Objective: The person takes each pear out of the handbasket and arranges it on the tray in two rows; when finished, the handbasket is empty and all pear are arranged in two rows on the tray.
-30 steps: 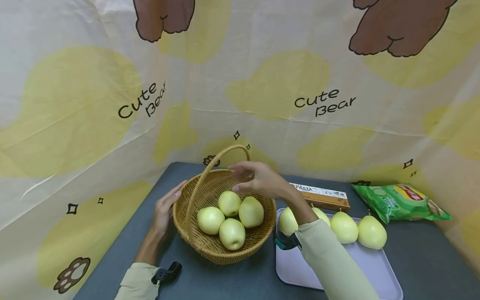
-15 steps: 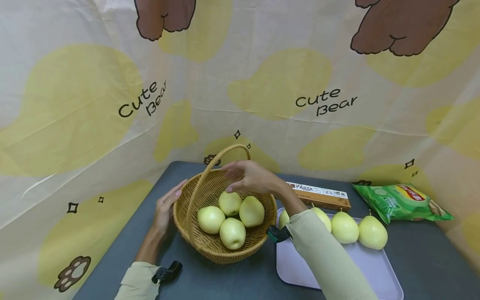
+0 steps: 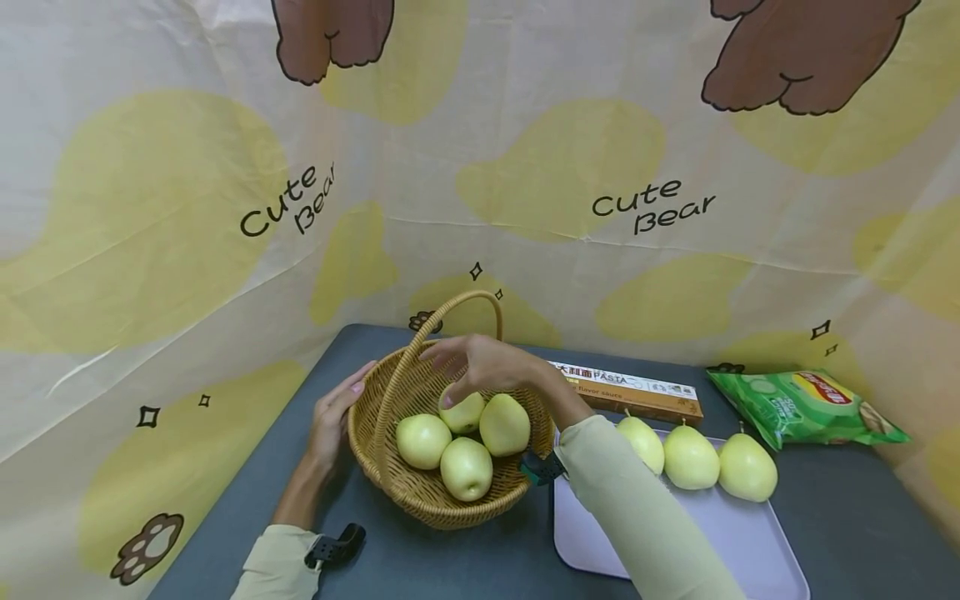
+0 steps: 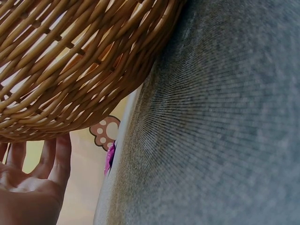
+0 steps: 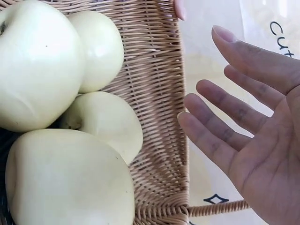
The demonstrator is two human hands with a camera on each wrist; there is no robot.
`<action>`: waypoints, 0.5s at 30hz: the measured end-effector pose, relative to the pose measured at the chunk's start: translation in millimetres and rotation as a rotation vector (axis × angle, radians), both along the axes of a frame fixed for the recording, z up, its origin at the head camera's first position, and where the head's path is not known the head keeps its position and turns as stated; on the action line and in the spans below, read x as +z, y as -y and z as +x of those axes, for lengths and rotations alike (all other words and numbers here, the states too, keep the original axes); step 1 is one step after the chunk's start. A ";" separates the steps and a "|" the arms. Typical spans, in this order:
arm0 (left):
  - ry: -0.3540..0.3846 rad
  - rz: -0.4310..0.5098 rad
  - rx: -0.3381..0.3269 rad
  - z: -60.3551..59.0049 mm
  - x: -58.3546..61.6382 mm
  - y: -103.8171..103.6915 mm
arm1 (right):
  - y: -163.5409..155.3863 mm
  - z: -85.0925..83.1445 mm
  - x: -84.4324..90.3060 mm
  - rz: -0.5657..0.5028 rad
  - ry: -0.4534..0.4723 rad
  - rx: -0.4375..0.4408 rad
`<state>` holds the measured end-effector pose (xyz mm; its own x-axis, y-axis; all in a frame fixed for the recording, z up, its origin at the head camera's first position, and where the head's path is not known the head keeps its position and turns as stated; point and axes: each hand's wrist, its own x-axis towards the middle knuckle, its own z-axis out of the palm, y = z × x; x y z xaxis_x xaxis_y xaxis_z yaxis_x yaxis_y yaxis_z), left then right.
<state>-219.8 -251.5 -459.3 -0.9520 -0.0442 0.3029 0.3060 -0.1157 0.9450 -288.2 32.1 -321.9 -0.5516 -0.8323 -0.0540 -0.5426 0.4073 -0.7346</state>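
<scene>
**A:** So what was on the table? That basket looked handmade.

**B:** Yeah, the wicker basket [image 3: 420,492] was tan woven cane, round and bowl-shaped, with a tall arched handle [image 3: 450,312]. The weave was tight and ribbed in the wrist views. Four pale yellow-green pears [image 3: 467,467] sat inside it, smooth-skinned and plump, all bunched together and touching.

**A:** And the hands?

**B:** The right hand [image 3: 480,365] hovered over the basket's back half, fingers spread and relaxed, gripping nothing, fingertips pointing down just above the rear pear [image 3: 467,412]. The left hand [image 3: 330,421] lay flat against the basket's outer left wall, fingers straight, resting on the weave rather than wrapping it. Both arms wore pale cream sleeves.

**A:** Any packaging you could read?

**B:** A long flat box [image 3: 637,392] behind the tray said "PASTA" and something like "flavor sauce". A crinkly green chip bag [image 3: 806,406] lay at the right; I couldn't make out its logo. Three more pears [image 3: 690,457] stood in a row along the back of a smooth lilac tray [image 3: 592,533], just right of the basket.

**A:** Surface?

**B:** A dark grey table [image 3: 862,517] with a fine fabric-like grain. Behind it hung a creased cream cloth backdrop [image 3: 525,167] with yellow blobs, brown bear paws and "Cute Bear" printed twice.
</scene>
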 end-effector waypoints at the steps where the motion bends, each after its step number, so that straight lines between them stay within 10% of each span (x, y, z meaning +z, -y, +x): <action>1: 0.000 -0.003 -0.004 0.2 0.0 0.3 | 1.4 0.3 -0.6 0.004 0.010 0.004; 15: 0.009 -0.005 -0.005 -0.4 -0.9 0.1 | 13.1 0.3 -7.1 0.082 0.082 0.071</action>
